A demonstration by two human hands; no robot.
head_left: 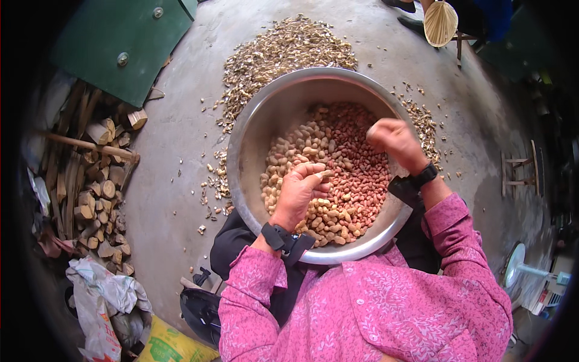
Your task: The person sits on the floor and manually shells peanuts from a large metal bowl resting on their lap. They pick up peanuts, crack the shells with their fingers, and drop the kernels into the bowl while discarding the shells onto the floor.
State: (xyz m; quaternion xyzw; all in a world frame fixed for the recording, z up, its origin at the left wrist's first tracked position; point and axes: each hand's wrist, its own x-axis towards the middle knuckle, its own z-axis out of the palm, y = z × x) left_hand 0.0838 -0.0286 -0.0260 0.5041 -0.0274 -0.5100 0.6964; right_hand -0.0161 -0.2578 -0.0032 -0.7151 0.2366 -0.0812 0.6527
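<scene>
On my lap rests a large metal basin (240,151), with unshelled peanuts (289,148) on its left and near side and shelled red peanut kernels (356,130) toward the right. Over the middle of the heap, my left hand (300,188) is closed, pinching a peanut (326,174) between thumb and fingers. My right hand (398,142) is raised above the basin's right side, close to the rim. Its fingers are curled together and blurred by motion. What they hold, if anything, cannot be made out. Both wrists wear black straps.
Broken peanut shells (283,51) lie piled on the concrete floor beyond the basin, with more shells (422,123) to its right. Stacked firewood (99,193) and a white sack (105,295) stand left. A small wooden stool (520,169) and a fan (515,265) are at the right.
</scene>
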